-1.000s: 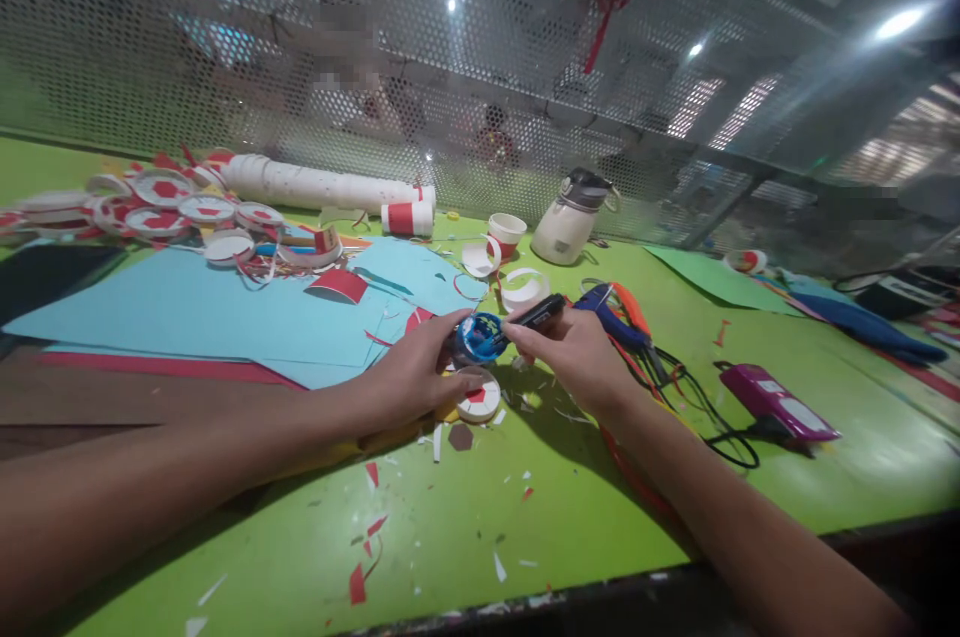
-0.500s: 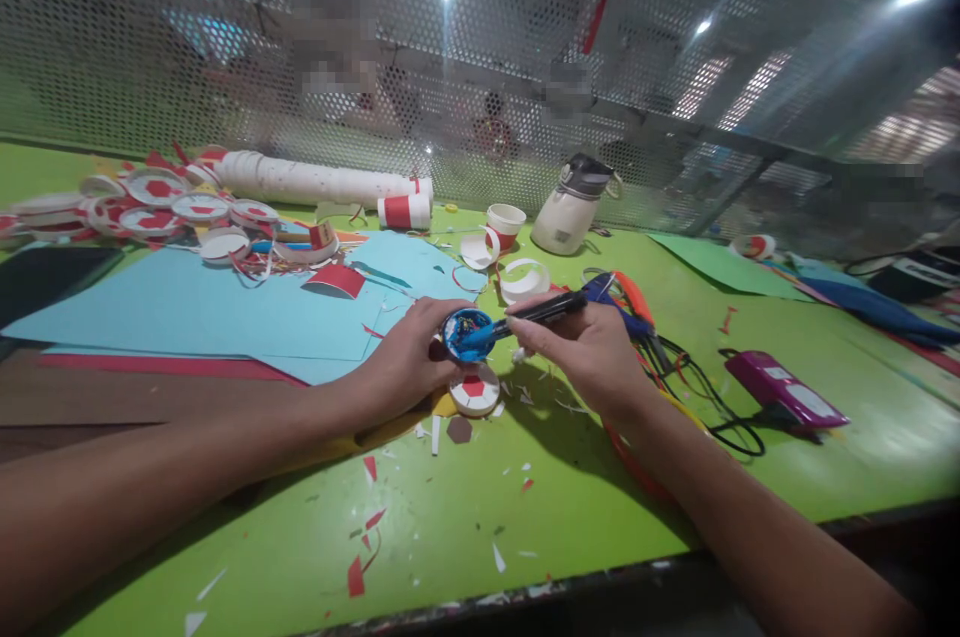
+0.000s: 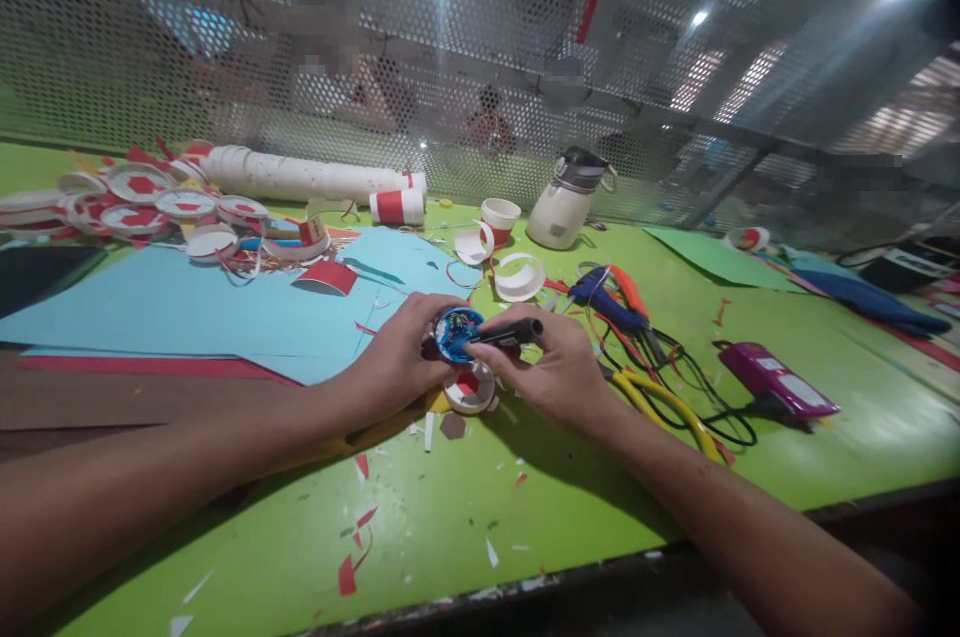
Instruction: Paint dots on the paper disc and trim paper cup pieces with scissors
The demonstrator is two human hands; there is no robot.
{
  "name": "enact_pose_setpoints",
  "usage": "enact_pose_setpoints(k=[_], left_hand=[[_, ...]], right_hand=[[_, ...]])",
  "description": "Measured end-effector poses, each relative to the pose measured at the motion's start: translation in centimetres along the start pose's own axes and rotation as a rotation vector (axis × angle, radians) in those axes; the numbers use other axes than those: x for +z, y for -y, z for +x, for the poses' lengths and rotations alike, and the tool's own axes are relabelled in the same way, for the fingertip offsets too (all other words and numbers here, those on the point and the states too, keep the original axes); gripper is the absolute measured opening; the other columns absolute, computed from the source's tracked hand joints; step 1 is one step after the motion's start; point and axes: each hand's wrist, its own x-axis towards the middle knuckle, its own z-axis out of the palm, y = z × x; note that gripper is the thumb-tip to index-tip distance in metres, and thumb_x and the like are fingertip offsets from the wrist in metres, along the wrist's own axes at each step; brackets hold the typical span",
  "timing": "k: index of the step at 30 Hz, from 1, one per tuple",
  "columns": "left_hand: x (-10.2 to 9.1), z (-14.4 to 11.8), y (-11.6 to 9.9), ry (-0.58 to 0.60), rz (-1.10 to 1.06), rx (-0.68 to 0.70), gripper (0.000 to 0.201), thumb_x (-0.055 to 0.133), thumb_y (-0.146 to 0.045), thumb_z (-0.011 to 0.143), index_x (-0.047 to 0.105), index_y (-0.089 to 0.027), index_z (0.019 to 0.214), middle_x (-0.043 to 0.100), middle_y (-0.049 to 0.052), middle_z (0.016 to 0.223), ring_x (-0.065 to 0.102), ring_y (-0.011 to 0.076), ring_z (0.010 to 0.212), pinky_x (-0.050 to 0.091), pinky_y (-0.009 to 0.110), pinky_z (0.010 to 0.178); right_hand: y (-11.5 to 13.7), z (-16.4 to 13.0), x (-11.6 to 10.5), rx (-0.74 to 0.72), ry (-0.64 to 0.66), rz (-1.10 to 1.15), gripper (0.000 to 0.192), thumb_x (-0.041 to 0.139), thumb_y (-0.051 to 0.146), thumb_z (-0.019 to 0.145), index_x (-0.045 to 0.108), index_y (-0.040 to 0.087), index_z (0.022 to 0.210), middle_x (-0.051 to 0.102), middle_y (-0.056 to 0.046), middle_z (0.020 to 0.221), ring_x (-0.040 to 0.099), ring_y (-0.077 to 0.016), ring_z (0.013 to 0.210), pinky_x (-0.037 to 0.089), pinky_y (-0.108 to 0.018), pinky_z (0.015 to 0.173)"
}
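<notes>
A small blue-rimmed paper cup [image 3: 457, 335] sits in the left hand [image 3: 401, 347], gripped between thumb and fingers, its open mouth tilted toward an onlooker at the worker's side of the bench. The right hand [image 3: 562, 372] pinches a black marker [image 3: 517, 331], one end over the cup's mouth; whether it touches the inside cannot be told. Just below the left hand's fingertips lies a white disc [image 3: 470, 389] with a red center, a brown hexagon [image 3: 453, 427] beside it on the nearer side.

Beyond the hands, a white paper ring [image 3: 519, 279] and a red-and-white cup [image 3: 500, 222] stand in line. Blue sheets [image 3: 187, 302] crowd the left hand's outer side. Past the right hand, a blue-and-orange glue gun [image 3: 600, 295], yellow handles [image 3: 703, 435] and dark cables hem in the forearm, a purple box [image 3: 776, 379] farther out. Nearer the body, scrap-strewn green tabletop [image 3: 600, 517] opens between the forearms, down to the worn front edge. Ahead of both hands, a perforated metal screen [image 3: 225, 67] bounds the far side.
</notes>
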Motion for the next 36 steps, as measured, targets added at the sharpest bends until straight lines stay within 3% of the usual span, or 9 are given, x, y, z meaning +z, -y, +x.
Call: enact_pose_setpoints(k=[4,7,12,18,23,28,31,36], left_hand=[[0.0,-0.1,-0.1,-0.003,0.008,-0.018,0.048,0.072,-0.013,0.066,0.056,-0.021,0.111,0.058,0.004,0.107,0.057,0.0235,0.103,0.05,0.037,0.085],[0.1,-0.1,-0.1,-0.005,0.027,-0.013,0.047,0.073,-0.014,0.067,0.056,-0.022,0.11,0.058,0.003,0.106,0.057,0.023,0.103,0.049,0.038,0.086],[0.1,-0.1,-0.1,0.005,0.002,-0.015,0.048,0.074,-0.018,0.069,0.055,-0.023,0.112,0.057,0.003,0.108,0.057,0.022,0.101,0.049,0.036,0.084],[-0.2,-0.3,-0.3,0.019,0.022,-0.012,0.051,0.071,-0.011,0.067,0.054,-0.022,0.114,0.056,0.003,0.107,0.057,0.0213,0.099,0.049,0.035,0.082],[-0.1,-0.2,-0.4,0.029,0.027,0.003,0.05,0.071,-0.014,0.069,0.054,-0.021,0.115,0.056,0.005,0.107,0.056,0.0224,0.101,0.048,0.037,0.085],[0.1,-0.1,-0.3,0.032,0.009,-0.024,0.05,0.073,-0.02,0.07,0.054,-0.022,0.116,0.056,0.005,0.108,0.057,0.0233,0.101,0.05,0.038,0.085],[0.1,-0.1,-0.3,0.029,0.003,-0.033,0.051,0.074,-0.023,0.07,0.054,-0.023,0.117,0.057,0.005,0.108,0.058,0.0233,0.1,0.05,0.039,0.084],[0.0,-0.1,-0.4,0.014,0.005,-0.045,0.05,0.072,-0.021,0.069,0.055,-0.022,0.115,0.059,0.006,0.108,0.058,0.0246,0.101,0.05,0.04,0.085]], right_hand=[[0.4,0.4,-0.3,0.244,-0.002,0.159,0.022,0.073,0.035,0.076,0.067,0.015,0.07,0.064,-0.001,0.06,0.057,-0.0127,0.053,0.046,-0.025,0.049],[0.8,0.8,-0.8,0.328,-0.053,0.217,0.022,0.071,0.036,0.077,0.065,0.017,0.067,0.059,0.002,0.054,0.053,-0.011,0.049,0.045,-0.024,0.047],[0.7,0.7,-0.8,0.289,-0.134,0.226,0.019,0.07,0.034,0.078,0.065,0.017,0.071,0.061,0.002,0.057,0.054,-0.0112,0.05,0.048,-0.025,0.05],[0.7,0.5,-0.7,0.219,0.002,0.062,0.022,0.07,0.036,0.079,0.065,0.016,0.07,0.066,-0.002,0.062,0.058,-0.0141,0.057,0.048,-0.027,0.055],[0.9,0.8,-1.4,0.282,-0.009,0.145,0.026,0.068,0.035,0.08,0.061,0.017,0.063,0.055,0.003,0.052,0.048,-0.0092,0.047,0.04,-0.022,0.046],[0.8,0.9,-1.4,0.331,-0.071,0.144,0.029,0.067,0.039,0.081,0.06,0.017,0.063,0.053,0.003,0.051,0.047,-0.0099,0.048,0.038,-0.024,0.046],[0.7,0.9,-1.3,0.308,-0.114,0.122,0.029,0.066,0.04,0.081,0.06,0.018,0.065,0.053,0.003,0.052,0.048,-0.0105,0.049,0.039,-0.025,0.047],[0.9,0.8,-1.7,0.227,-0.052,0.048,0.029,0.066,0.038,0.082,0.058,0.018,0.063,0.052,0.003,0.053,0.046,-0.0097,0.048,0.038,-0.025,0.047]])
